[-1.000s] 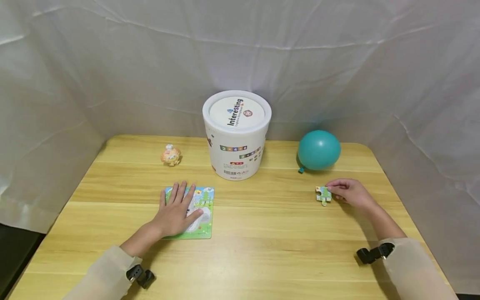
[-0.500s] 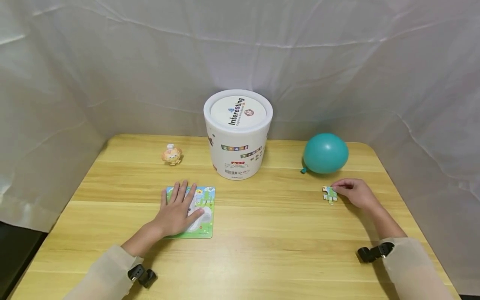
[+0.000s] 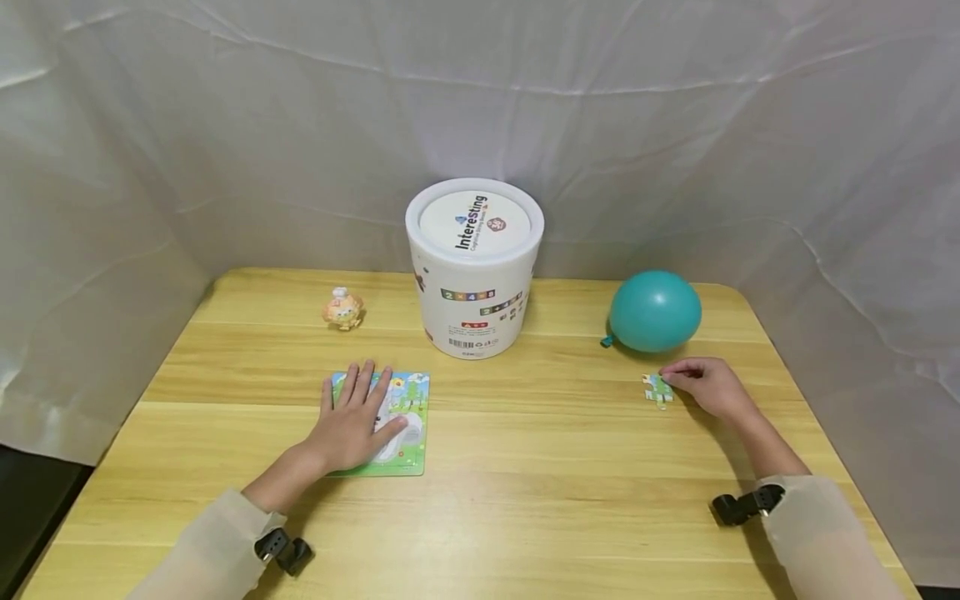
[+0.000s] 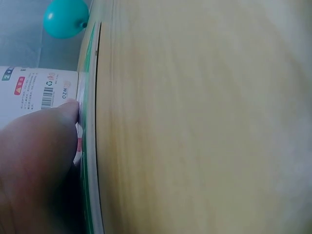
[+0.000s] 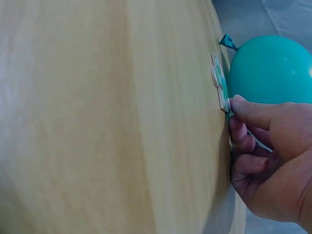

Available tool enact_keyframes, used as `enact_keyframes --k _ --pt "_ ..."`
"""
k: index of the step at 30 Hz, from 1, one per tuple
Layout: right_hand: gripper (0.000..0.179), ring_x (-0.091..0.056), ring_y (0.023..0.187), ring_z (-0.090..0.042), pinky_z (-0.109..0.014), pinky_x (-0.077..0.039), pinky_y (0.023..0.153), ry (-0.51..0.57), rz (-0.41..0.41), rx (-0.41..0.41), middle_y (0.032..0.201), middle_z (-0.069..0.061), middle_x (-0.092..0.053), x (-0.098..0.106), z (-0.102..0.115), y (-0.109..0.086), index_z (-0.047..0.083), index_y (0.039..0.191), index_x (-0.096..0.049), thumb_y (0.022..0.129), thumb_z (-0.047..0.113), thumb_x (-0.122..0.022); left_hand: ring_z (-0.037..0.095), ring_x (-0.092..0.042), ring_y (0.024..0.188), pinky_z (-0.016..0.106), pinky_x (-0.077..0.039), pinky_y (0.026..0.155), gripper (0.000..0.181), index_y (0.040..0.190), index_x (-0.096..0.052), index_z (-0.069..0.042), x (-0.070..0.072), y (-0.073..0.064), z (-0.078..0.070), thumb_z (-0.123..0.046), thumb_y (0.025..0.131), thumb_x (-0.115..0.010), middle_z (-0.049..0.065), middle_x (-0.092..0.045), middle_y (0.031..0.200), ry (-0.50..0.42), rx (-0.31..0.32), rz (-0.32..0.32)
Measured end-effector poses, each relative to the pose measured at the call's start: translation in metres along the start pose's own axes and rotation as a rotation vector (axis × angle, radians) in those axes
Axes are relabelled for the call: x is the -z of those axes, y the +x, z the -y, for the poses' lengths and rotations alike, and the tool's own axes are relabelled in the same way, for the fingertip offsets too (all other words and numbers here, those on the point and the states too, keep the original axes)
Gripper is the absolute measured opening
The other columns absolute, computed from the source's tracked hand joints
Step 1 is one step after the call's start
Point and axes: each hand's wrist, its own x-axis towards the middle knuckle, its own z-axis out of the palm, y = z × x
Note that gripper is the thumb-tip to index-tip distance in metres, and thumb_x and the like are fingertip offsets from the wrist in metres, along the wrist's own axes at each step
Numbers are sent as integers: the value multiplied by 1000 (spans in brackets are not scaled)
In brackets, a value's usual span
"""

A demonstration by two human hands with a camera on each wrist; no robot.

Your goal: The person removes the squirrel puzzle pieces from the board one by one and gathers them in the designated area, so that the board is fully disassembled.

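– So, what do we see from the head?
– We see the left hand [image 3: 348, 437] lying with its fingers spread across a puzzle board [image 3: 411, 450], which rests on the left part of the bench [image 3: 525, 467]. Well apart from it, the right hand [image 3: 708, 387] pinches a puzzle piece [image 3: 657, 389] by its right side, with a teal balloon [image 3: 656, 311] just behind.
– And farther back?
– We have a white bucket [image 3: 475, 283] standing upright near the middle, lid on, and a small orange toy figure [image 3: 344, 309] in a white hat to its left. Grey cloth [image 3: 600, 150] hangs behind them.
– Does the left wrist view give us more?
– We get only part of the left hand there, its thumb reaching over the board, which shows nearly edge-on. Beyond it we make out the bucket's barcode and the balloon.
– Then the right wrist?
– There we see the thumb against the piece's end, the other fingers bent beside it. We cannot tell whether the piece touches the wood.
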Motion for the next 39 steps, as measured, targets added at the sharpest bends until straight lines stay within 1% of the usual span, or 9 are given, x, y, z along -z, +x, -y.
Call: enact_keyframes --k 6,12,16,20,24,28,32,35,39 --pt "32 -58 97 -22 -29 -48 77 1 4 -3 111 -17 -71 1 3 -1 -2 114 -73 103 27 -64 47 8 153 72 12 112 87 164 -12 -7 -1 0 2 -63 103 -39 25 2 168 34 19 38" --pt "34 -58 98 -21 -28 -48 78 -3 5 1 111 -17 -70 2 6 -5 -1 115 -73 103 29 -63 50 6 152 74 11 111 87 163 -14 -4 2 0 0 -59 103 -45 29 -1 167 2 1 26" --pt "36 -57 94 -20 -26 -48 73 5 12 3 110 -16 -70 4 10 -9 -2 116 -72 103 30 -63 50 6 152 75 10 111 86 163 -14 -4 6 -1 -3 -56 104 -47 28 -1 167 -6 9 43" --pt "35 -54 84 -16 -26 -48 66 14 31 7 102 -13 -69 3 17 -15 -1 116 -72 103 31 -63 50 5 152 75 8 111 85 163 -15 -5 11 -2 -6 -55 104 -48 28 -2 167 -3 19 51" --pt "37 -53 76 -17 -28 -48 60 40 53 40 95 -12 -68 -1 31 -20 0 117 -73 104 32 -62 51 0 152 76 5 112 83 163 -19 -4 13 -2 -6 -52 103 -51 29 -5 166 5 16 33" --pt "37 -58 76 -21 -30 -50 60 81 86 76 93 -13 -68 -11 49 -21 0 117 -72 104 32 -60 49 1 153 74 5 113 84 163 -18 -4 13 -2 -4 -55 103 -49 28 -4 167 21 16 40" --pt "33 -61 78 -26 -33 -53 62 128 129 105 92 -13 -69 -27 68 -18 0 115 -72 104 29 -62 49 2 153 73 4 114 86 163 -17 -3 15 -4 -1 -56 103 -49 29 -3 167 15 11 44" --pt "31 -62 78 -28 -34 -53 61 164 160 124 93 -13 -70 -38 84 -16 0 115 -72 103 27 -63 50 2 152 74 4 113 88 163 -16 -2 19 -9 3 -56 103 -50 30 -3 166 6 14 43" --pt "27 -61 75 -29 -30 -50 59 188 194 164 91 -13 -69 -55 107 -12 2 114 -72 102 24 -65 50 4 152 74 5 113 88 163 -14 -2 25 -17 9 -56 103 -49 30 -1 166 -8 37 48"
